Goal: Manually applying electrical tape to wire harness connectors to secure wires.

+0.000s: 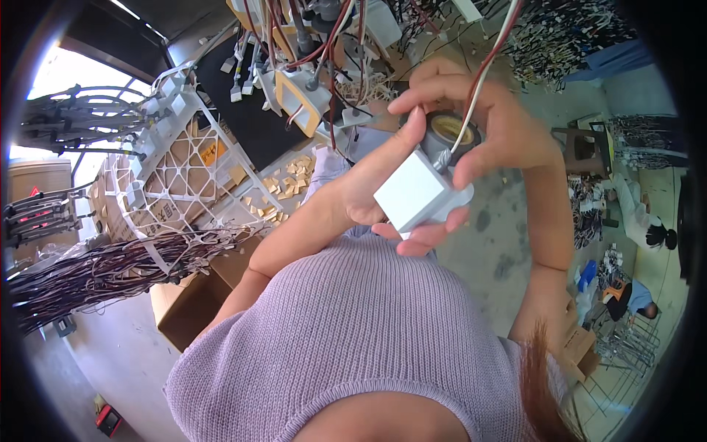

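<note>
My left hand (366,184) is closed round a white square plastic housing (414,193), with its fingers curled under the lower side. Grey tape (442,159) is wrapped about the spot where the wires (480,82) leave the housing. These red and white wires run up and to the right. My right hand (512,129) grips a dark grey tape roll (451,131) just above the housing, its thumb close to the wrapped spot. The left thumb reaches up beside the roll; whether it touches is hard to tell.
Taped wires with white and yellow-framed housings (302,99) hang ahead. On the left stands a white lattice rack (195,166) with dark cable bundles (96,269). An open cardboard box (195,313) sits below it. Small tan pieces (291,180) lie scattered. Other people (641,298) are at the far right.
</note>
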Demonstrator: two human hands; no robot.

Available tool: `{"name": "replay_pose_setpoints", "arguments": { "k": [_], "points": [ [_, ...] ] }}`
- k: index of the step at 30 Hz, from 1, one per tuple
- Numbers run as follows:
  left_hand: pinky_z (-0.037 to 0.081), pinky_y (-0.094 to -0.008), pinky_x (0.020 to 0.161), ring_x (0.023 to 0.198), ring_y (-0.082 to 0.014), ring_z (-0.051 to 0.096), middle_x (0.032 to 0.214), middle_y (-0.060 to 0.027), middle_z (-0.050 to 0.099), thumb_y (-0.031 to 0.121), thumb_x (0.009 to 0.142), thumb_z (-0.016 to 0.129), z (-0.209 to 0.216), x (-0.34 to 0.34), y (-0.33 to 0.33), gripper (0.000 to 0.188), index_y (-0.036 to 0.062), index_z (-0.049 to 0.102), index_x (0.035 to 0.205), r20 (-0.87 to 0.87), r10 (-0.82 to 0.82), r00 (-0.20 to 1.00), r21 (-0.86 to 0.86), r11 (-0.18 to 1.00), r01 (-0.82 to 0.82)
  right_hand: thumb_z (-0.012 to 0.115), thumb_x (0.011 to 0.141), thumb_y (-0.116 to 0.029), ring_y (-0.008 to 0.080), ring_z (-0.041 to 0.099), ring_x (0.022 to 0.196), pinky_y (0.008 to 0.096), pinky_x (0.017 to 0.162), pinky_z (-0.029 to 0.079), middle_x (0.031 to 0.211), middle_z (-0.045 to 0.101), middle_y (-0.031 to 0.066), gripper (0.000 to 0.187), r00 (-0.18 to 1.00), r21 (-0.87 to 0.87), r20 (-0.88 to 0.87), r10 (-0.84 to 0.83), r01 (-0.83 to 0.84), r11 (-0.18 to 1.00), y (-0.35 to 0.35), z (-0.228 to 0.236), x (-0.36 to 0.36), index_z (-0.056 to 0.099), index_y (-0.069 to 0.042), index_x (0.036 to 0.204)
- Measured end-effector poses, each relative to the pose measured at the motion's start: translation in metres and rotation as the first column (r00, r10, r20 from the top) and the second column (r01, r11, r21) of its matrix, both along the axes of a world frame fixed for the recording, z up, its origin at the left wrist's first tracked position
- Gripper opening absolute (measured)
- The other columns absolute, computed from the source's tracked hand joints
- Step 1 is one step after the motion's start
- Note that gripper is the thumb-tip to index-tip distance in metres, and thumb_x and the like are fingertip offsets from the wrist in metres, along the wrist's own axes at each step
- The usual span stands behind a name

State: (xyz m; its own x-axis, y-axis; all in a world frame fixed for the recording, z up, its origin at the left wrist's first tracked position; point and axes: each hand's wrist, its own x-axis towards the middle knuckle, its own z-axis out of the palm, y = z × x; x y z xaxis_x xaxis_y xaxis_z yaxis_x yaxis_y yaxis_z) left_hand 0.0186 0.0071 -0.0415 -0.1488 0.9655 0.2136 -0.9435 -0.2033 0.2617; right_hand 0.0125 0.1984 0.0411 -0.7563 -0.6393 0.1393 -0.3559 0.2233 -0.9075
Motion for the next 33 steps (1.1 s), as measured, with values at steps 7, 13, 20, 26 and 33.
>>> {"name": "replay_pose_setpoints", "arguments": {
  "k": [7, 13, 20, 26, 33],
  "points": [
    [0.034, -0.0223, 0.032, 0.052, -0.0182, 0.056, 0.078, -0.0139, 0.059, 0.03, 0.083, 0.059, 0.012, -0.01, -0.015, 0.042, -0.0063, 0.055, 0.103, -0.202, 0.042, 0.979, -0.043, 0.998, -0.052, 0.074, 0.069, -0.02, 0.0139, 0.053, 0.087, 0.0257, 0.079, 0.043, 0.097, 0.054, 0.0027, 0.039, 0.998, 0.154, -0.011, -0.056, 0.057, 0.986, 0.005, 0.016, 0.005, 0.064, -0.002, 0.102],
    [0.046, -0.028, 0.062, 0.07, -0.0107, 0.057, 0.077, -0.0036, 0.061, 0.025, 0.083, 0.068, 0.024, -0.008, -0.009, 0.03, 0.0006, 0.061, 0.098, -0.95, 0.268, 0.159, -0.057, 0.353, -0.934, 0.067, 0.086, -0.034, 0.0077, 0.055, 0.089, 0.0239, 0.078, 0.045, 0.108, 0.058, 0.0034, 0.052, 0.841, -0.185, 0.492, -0.225, 0.353, 0.917, -0.007, 0.022, 0.048, 0.055, 0.002, 0.122],
    [0.036, -0.0219, 0.035, 0.05, -0.0137, 0.057, 0.071, -0.0094, 0.062, 0.074, 0.09, 0.024, 0.024, -0.001, -0.007, 0.08, 0.0028, 0.061, 0.097, -0.541, 0.132, 0.83, -0.328, 0.876, -0.353, 0.084, 0.062, -0.029, 0.0148, 0.052, 0.1, 0.0276, 0.087, 0.039, 0.108, 0.054, 0.0045, 0.066, 0.938, 0.03, 0.011, -0.348, 0.347, 0.937, 0.005, -0.002, 0.027, 0.06, -0.003, 0.117],
    [0.04, -0.0244, 0.041, 0.058, -0.0152, 0.06, 0.073, -0.0099, 0.062, 0.057, 0.09, 0.049, 0.028, -0.006, -0.017, 0.058, 0.0015, 0.062, 0.102, -0.625, 0.053, 0.779, -0.364, 0.862, -0.351, 0.079, 0.065, -0.021, 0.0144, 0.053, 0.094, 0.0258, 0.082, 0.041, 0.101, 0.054, 0.0033, 0.039, 0.964, 0.245, -0.19, -0.186, 0.23, 0.942, 0.01, 0.018, 0.018, 0.063, -0.002, 0.094],
    [0.048, -0.0358, 0.082, 0.096, -0.0195, 0.059, 0.102, -0.0081, 0.059, 0.023, 0.088, 0.066, 0.02, -0.004, -0.003, 0.038, 0.0058, 0.054, 0.12, -0.95, 0.048, -0.309, 0.306, 0.334, -0.892, 0.077, 0.075, -0.013, 0.0107, 0.059, 0.093, 0.0236, 0.082, 0.047, 0.105, 0.063, 0.0066, 0.054, 0.791, -0.184, 0.491, -0.365, 0.504, 0.844, -0.014, 0.014, 0.052, 0.053, 0.0, 0.122]
  ]
}}
